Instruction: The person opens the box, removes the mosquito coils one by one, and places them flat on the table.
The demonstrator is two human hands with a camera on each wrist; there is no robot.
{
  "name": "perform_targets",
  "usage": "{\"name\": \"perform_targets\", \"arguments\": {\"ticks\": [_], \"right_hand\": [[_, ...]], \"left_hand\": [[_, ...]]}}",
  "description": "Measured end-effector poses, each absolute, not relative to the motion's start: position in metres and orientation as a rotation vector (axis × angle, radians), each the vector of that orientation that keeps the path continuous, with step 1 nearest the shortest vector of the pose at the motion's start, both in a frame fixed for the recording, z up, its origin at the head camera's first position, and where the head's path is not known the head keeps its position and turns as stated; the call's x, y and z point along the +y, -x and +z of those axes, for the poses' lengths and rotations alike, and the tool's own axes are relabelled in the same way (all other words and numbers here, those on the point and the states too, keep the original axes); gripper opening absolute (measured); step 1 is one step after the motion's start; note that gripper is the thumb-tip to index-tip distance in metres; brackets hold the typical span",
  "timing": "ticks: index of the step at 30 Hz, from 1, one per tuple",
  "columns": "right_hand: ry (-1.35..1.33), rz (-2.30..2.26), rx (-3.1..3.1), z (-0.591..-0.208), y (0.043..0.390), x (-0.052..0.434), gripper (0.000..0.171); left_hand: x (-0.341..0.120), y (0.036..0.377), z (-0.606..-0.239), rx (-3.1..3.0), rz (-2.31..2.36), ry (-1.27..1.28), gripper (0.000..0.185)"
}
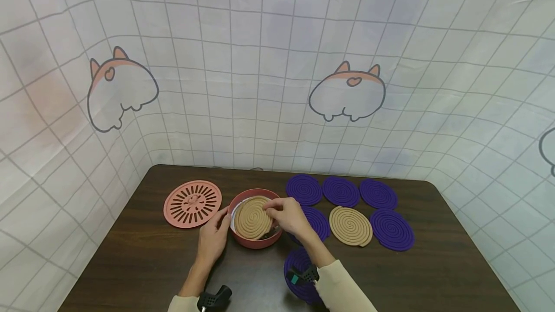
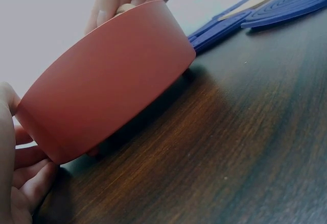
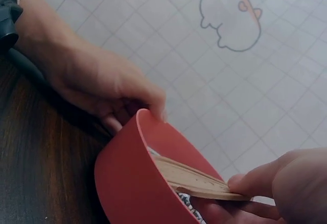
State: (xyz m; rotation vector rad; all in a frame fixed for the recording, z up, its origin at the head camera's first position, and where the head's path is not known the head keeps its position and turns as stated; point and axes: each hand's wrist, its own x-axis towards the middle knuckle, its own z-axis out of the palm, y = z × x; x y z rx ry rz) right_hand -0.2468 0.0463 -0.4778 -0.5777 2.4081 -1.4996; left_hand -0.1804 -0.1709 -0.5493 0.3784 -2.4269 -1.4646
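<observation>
Two hands meet at a red bowl (image 1: 255, 241) near the middle of the dark counter (image 1: 138, 264) in the head view: the left hand (image 1: 214, 237) reaches forward from below and its fingers curl against the bowl's left wall, while the right hand (image 1: 288, 216) comes in from the right, wrist bent, fingers pinching a tan coil (image 1: 253, 217) that lies tilted across the bowl's mouth. A slotted red lid (image 1: 192, 203) lies just left of the bowl; purple coils (image 1: 340, 191) and another tan coil (image 1: 350, 226) lie to the right. From the left wrist, the bowl's wall (image 2: 110, 78) fills the view, left fingers (image 2: 28, 183) curled at its base. From the right wrist, right fingers (image 3: 265, 180) pinch the coil's edge (image 3: 196, 180) over the rim, and the left hand (image 3: 97, 83) grips the far wall.
</observation>
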Motion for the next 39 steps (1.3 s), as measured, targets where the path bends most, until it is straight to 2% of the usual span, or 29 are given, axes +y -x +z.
{"name": "perform_targets", "arguments": {"ticks": [15,39], "right_hand": [[0.661,-1.444,2.543,-0.479,0.243,0.044,0.016],[0.465,-1.582,2.55,-0.48,0.24,0.036,0.015]], "left_hand": [[-0.17,0.181,-0.549,-2.438,-1.467,-0.387,0.039],[-0.172,0.18,-0.547,-2.446,-1.495,-0.404,0.04]]}}
